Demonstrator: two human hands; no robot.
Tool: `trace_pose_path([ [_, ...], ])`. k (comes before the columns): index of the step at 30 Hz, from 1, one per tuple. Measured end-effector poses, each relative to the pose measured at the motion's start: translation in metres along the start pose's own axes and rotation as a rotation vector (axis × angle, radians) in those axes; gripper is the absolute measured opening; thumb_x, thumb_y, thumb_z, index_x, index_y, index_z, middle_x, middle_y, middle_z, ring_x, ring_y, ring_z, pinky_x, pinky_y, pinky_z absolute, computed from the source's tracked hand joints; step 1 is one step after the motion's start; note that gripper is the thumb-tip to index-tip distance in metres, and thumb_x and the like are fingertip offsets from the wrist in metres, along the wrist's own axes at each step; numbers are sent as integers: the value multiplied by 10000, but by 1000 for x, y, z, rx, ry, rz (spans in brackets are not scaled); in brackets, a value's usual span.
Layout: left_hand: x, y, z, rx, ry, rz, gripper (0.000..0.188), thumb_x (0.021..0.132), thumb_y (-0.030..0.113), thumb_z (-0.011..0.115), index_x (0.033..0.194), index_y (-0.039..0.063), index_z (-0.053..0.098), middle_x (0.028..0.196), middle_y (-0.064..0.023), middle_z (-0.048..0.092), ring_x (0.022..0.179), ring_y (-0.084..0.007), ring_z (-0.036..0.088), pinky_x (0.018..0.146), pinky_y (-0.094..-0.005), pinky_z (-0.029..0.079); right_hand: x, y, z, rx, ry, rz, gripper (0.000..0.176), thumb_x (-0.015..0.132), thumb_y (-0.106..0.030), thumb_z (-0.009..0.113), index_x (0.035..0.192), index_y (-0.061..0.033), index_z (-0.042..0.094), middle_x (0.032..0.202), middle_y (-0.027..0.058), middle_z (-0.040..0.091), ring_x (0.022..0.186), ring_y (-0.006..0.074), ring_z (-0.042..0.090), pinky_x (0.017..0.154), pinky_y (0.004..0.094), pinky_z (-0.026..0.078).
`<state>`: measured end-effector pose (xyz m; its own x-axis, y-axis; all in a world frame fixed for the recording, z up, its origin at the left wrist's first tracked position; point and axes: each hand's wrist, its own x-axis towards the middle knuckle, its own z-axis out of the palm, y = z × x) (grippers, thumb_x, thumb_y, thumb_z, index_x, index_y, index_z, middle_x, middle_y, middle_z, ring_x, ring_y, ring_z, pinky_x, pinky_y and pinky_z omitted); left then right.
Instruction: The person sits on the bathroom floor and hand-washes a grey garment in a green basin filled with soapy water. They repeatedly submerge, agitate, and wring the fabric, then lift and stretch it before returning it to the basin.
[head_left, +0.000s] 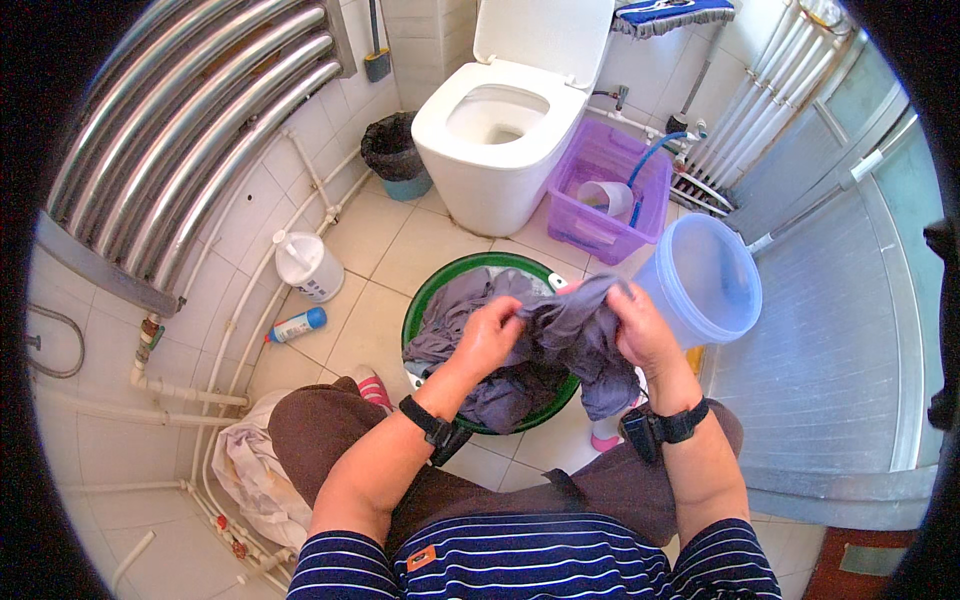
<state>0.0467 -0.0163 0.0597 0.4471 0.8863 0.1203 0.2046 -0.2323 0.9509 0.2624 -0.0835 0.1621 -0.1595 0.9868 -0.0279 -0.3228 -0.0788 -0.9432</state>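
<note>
Between my two hands a wet-looking grey-purple cloth (577, 322) is stretched over the right side of a green basin (420, 289). My left hand (491, 334) grips its left end, fingers curled tight. The other end is pinched in my right hand (641, 322), and a part of the cloth hangs below it past the basin's rim. More grey-purple fabric (457, 307) lies bunched in the basin, with whitish suds (540, 285) at its far side. The basin's bottom is mostly hidden by fabric.
Beyond the basin stand a white toilet (487, 187) with its lid up, a purple plastic bin (600, 232) and a translucent blue bucket (675, 300). At left are a white jug (315, 274), a blue-capped bottle (295, 325), pipes and a chrome radiator (225, 135). A shower enclosure (825, 315) bounds the right.
</note>
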Motion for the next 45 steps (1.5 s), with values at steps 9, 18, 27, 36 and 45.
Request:
trace_pose_path([
  [9, 12, -28, -37, -901, 356, -357, 144, 931, 30, 511, 1067, 75, 514, 930, -67, 620, 822, -178, 604, 718, -317, 523, -28, 35, 45, -981, -514, 6, 440, 874, -398, 652, 1040, 9, 671, 1191, 219, 531, 1044, 372, 566, 911, 360, 459],
  [18, 5, -39, -49, -1182, 432, -427, 186, 942, 39, 502, 1121, 86, 502, 1023, -126, 625, 924, -261, 634, 788, -404, 561, -8, 96, 55, -640, -95, 222, 305, 915, -259, 570, 829, 7, 692, 754, 124, 677, 728, 197, 653, 691, 331, 513],
  [27, 10, -49, -39, -1451, 238, -482, 175, 958, 86, 496, 1113, 39, 562, 1090, -134, 636, 984, -272, 633, 883, -429, 533, 22, 128, 58, -582, 122, 101, 167, 810, -145, 699, 894, -6, 660, 760, 92, 678, 708, 162, 649, 651, 306, 516],
  [36, 5, -39, -41, -1330, 307, -465, 304, 991, 147, 387, 1161, -43, 553, 1176, -166, 616, 1046, -294, 613, 937, -431, 499, 26, 135, 63, -521, 112, 35, 147, 815, -127, 688, 863, -2, 625, 773, 124, 654, 675, 196, 629, 634, 322, 503],
  [45, 7, -19, -35, -1203, 492, -444, 204, 941, 50, 489, 1139, 22, 533, 1044, -93, 606, 962, -210, 604, 855, -364, 515, 30, 137, 67, -765, 183, -185, 94, 818, -79, 631, 834, 1, 585, 747, 125, 596, 696, 207, 592, 640, 336, 478],
])
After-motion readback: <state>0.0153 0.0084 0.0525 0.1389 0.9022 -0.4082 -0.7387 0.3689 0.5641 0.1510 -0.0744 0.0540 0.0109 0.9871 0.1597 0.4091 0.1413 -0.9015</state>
